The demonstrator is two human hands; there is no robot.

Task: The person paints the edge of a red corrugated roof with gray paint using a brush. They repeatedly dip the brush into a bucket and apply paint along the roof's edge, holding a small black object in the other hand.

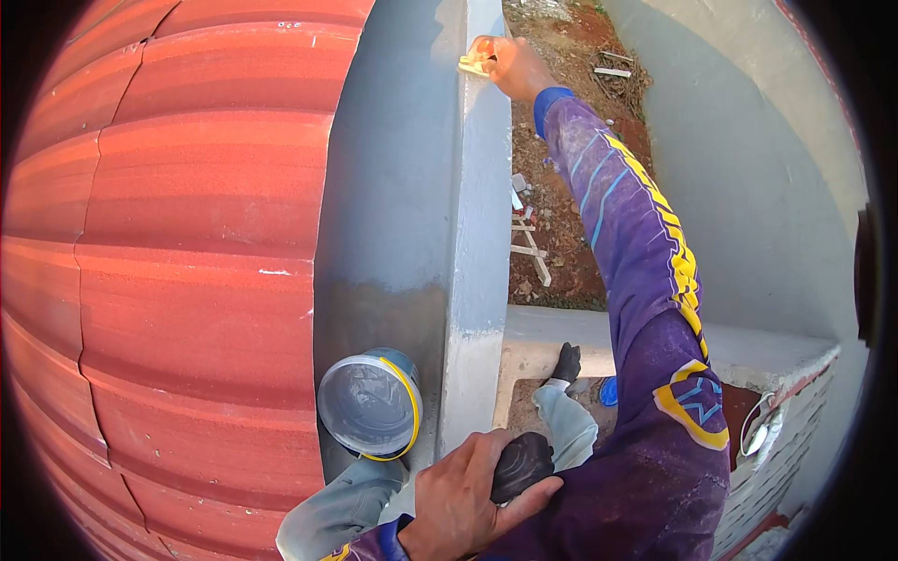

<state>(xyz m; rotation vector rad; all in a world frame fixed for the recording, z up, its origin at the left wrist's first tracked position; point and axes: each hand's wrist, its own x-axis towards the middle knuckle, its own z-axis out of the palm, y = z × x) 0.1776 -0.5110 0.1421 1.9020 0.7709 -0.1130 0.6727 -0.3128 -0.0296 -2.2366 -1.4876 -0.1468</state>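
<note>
My right hand (514,67) reaches far ahead, its fingers closed on a small pale-yellow flat tool (474,66). That tool meets the top edge of a grey-coated wall ledge (475,234); the hand covers part of it, so its exact kind is unclear. Close to my body, my left hand (458,500) curls round a dark, rounded object (522,466) whose kind I cannot make out. Left of that hand stands a white bucket (369,407) with a yellow handle and grey paint-like coating inside. Wet-looking grey coating covers the gutter channel (383,206) beyond the bucket.
Red ribbed roofing (187,206) fills the left side. Right of the ledge the ground (561,252) lies lower, with wood scraps and rubble. A concrete slab (571,327) crosses below my right arm, near my black-shod foot (565,363). A grey wall (748,187) rises on the right.
</note>
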